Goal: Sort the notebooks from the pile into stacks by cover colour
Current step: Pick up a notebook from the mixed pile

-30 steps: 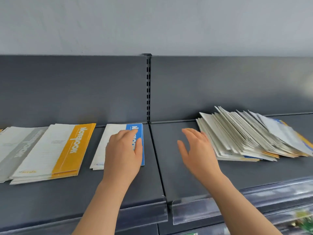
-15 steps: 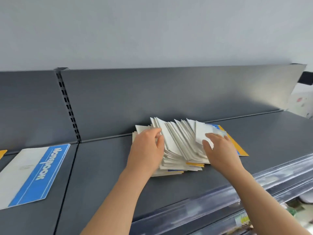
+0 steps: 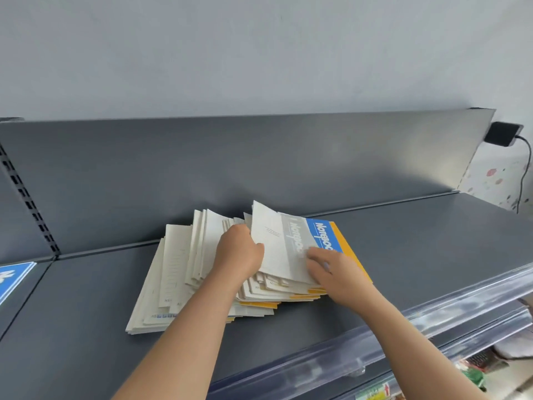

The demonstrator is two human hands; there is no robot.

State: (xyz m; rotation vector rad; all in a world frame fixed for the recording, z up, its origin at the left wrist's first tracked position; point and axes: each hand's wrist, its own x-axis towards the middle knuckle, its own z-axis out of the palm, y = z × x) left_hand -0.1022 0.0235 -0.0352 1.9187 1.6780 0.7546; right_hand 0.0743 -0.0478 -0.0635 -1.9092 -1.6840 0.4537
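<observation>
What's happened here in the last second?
The left hand came off the blue notebook and moved right to grip the pile. The right hand reached the pile too and holds a grey notebook tilted up off it. The blue notebook stayed on the shelf.

The head camera is looking forward and down, hovering close over the grey shelf (image 3: 418,255) and notebook pile (image 3: 178,278).
</observation>
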